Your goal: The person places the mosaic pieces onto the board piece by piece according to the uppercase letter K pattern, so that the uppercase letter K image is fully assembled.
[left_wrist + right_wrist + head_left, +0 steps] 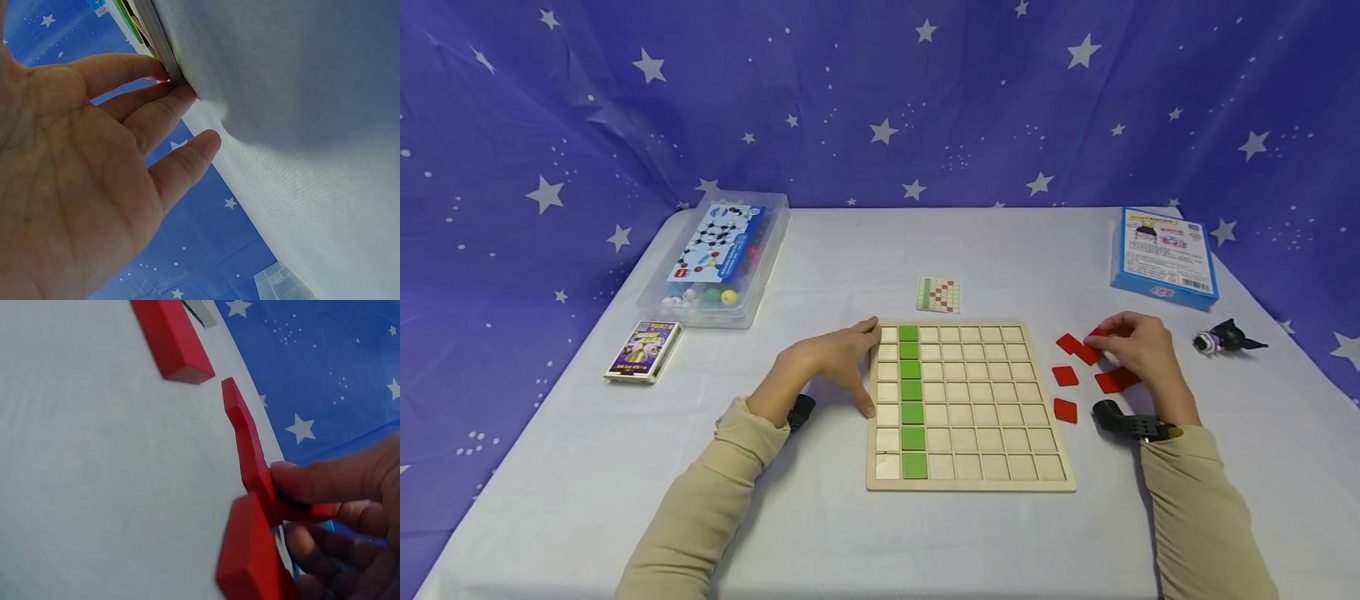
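A wooden grid board (972, 484) lies flat on the table, with a column of green square tiles (912, 390) in its second column from the left. My left hand (835, 358) touches the board's left edge with spread fingers; in the left wrist view fingertips (181, 94) meet that edge. To the right of the board, my right hand (1138, 346) pinches a red square tile (1096, 337) between thumb and fingers. Several loose red tiles (1065, 376) lie around it, some overlapping. In the right wrist view the pinched tile (319, 512) is partly hidden by the thumb.
A small pattern card (937, 295) lies just beyond the board. Back left are a clear plastic case (718, 258) and a small card box (643, 352). A blue box (1165, 258) stands back right, with a small black figure (1228, 337) nearer.
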Action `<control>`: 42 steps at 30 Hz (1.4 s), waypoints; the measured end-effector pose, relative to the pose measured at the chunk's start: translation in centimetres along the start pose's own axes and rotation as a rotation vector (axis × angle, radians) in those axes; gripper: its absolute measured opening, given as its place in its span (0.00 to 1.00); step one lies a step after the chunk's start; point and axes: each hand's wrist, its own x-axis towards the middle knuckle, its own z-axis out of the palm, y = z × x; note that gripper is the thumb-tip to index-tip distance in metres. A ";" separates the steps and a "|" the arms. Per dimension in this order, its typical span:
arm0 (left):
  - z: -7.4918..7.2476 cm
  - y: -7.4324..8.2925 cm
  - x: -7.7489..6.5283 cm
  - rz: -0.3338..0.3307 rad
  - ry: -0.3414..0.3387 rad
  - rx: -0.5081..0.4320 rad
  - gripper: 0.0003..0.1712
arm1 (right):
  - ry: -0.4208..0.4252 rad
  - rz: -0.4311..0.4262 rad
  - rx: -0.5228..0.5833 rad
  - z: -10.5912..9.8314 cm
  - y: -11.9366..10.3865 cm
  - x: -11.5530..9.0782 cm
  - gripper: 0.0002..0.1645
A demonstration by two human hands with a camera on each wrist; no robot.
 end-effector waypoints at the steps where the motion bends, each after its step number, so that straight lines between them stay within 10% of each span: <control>1: 0.0 0.0 0.0 0.001 0.000 0.001 0.74 | 0.008 -0.028 0.008 0.1 0.0 0.0 0.24; 13: 0.0 0.0 0.1 -0.002 0.004 0.006 0.75 | 0.072 -0.055 0.110 0.6 0.0 0.2 0.28; 23: -0.1 0.1 0.1 -0.001 -0.007 0.020 0.74 | -0.140 -0.056 1.043 -0.1 -1.1 -0.6 0.41; 27: -0.2 0.2 0.0 0.000 -0.007 0.021 0.74 | -0.266 -0.103 1.010 0.7 -2.7 -1.1 0.41; 32: -0.3 0.3 -0.1 -0.002 -0.008 0.018 0.74 | -0.403 -0.157 0.975 2.4 -4.8 -1.8 0.14; 42: -0.2 0.1 0.0 -0.002 -0.011 0.017 0.74 | -0.614 -0.252 0.642 5.8 -9.7 -4.4 0.26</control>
